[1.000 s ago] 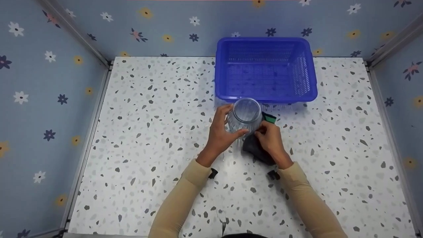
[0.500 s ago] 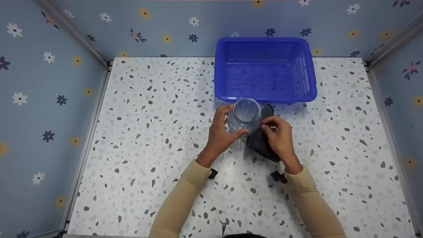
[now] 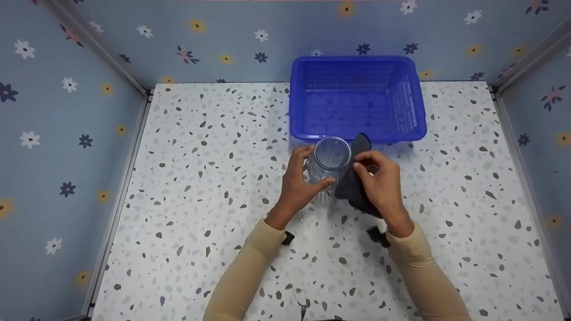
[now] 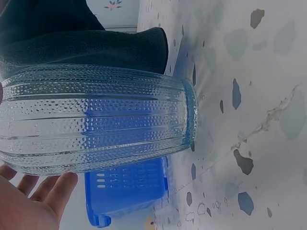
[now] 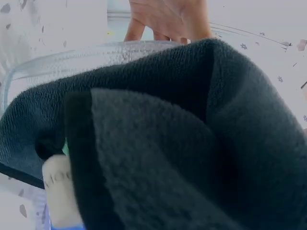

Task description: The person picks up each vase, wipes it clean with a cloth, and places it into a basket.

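Observation:
A clear ribbed glass vase (image 3: 317, 173) stands upright in front of the basket, its round mouth facing up. My left hand (image 3: 296, 185) holds it from the left, thumb on the near side and fingers round the far side. Dotted texture runs between the ribs of the vase (image 4: 120, 120) in the left wrist view. At its right, my right hand (image 3: 384, 183) pinches a dark grey cloth (image 3: 354, 189), which hangs down beside the glass. The folded cloth (image 5: 158, 153) fills much of the right wrist view and hides part of the vase (image 5: 62, 69).
A blue plastic basket (image 3: 357, 138) with slotted sides stands at the back, just beyond the vase. Speckled white table top (image 3: 214, 178) spreads around the hands. Flowered panels (image 3: 71, 169) border it at the left, back and right. A white lettered tag (image 5: 60, 191) shows by the cloth.
My right hand has moved to the right, and the cloth's upper end now stands up beside the vase mouth. A green patch on it is out of the head view. My left hand stays on the vase.

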`<state>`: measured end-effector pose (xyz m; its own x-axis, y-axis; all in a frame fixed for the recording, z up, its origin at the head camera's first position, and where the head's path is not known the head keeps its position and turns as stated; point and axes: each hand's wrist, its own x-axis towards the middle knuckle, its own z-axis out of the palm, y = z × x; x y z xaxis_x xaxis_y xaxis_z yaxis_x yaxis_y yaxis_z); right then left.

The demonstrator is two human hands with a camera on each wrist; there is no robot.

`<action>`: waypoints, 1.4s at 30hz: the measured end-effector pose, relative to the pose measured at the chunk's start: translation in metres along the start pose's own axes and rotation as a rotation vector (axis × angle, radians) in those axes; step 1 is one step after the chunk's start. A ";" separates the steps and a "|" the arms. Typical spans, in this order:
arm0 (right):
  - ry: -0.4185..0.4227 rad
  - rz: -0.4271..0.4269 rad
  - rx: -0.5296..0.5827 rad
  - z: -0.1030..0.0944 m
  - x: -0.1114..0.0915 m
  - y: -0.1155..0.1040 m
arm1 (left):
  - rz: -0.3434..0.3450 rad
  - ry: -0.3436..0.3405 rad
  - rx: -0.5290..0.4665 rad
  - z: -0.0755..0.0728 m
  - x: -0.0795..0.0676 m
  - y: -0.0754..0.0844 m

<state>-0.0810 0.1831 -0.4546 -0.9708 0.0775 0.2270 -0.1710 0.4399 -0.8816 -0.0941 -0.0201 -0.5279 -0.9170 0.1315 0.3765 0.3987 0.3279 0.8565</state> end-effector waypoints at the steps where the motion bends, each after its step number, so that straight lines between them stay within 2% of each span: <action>1: -0.005 -0.003 -0.010 0.000 0.000 0.000 | -0.004 0.002 0.000 0.000 0.000 0.000; 11: -0.043 -0.028 -0.096 0.000 0.000 -0.001 | -0.005 -0.002 -0.015 -0.001 -0.001 -0.002; 19: -0.013 -0.027 -0.066 0.004 -0.002 0.012 | 0.007 0.010 -0.005 -0.001 -0.001 -0.001; 27: -0.032 0.035 -0.065 0.006 -0.004 0.021 | 0.007 0.019 -0.004 -0.001 0.000 -0.001; 31: -0.063 0.056 -0.093 0.013 -0.005 0.035 | 0.002 0.018 0.004 -0.001 0.000 -0.001; 38: -0.148 0.058 -0.172 0.032 -0.007 0.076 | -0.020 -0.002 0.001 -0.001 -0.001 0.000; 42: -0.185 0.068 -0.192 0.038 -0.006 0.088 | -0.027 -0.008 0.001 -0.001 -0.001 0.000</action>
<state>-0.0962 0.1872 -0.5495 -0.9962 -0.0442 0.0748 -0.0863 0.6019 -0.7939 -0.0930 -0.0209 -0.5279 -0.9276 0.1299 0.3502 0.3735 0.3321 0.8662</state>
